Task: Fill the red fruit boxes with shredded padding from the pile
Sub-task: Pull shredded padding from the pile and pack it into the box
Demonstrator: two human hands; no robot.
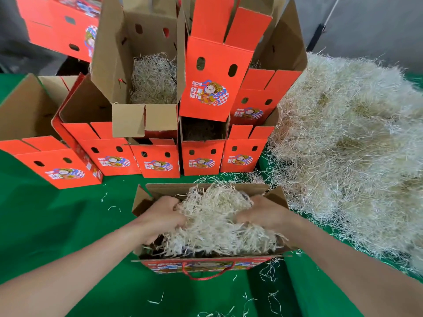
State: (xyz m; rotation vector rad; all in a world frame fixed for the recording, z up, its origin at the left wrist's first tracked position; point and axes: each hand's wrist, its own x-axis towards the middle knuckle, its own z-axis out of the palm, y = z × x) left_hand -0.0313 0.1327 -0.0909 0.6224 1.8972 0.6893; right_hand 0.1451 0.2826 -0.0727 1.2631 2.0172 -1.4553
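Note:
An open red fruit box (206,265) with a red cord handle stands on the green table right in front of me. A clump of pale shredded padding (215,223) bulges out of its top. My left hand (163,217) grips the left side of the clump, fingers buried in the shreds. My right hand (263,213) grips the right side the same way. Both hands are inside the box's opening. The big pile of padding (348,145) covers the table to the right.
Several red fruit boxes (158,160) stand stacked in rows behind the near box, flaps up; one upper box (142,65) shows padding inside. Loose shreds lie scattered on the green table (68,225). A grey wall stands at the back right.

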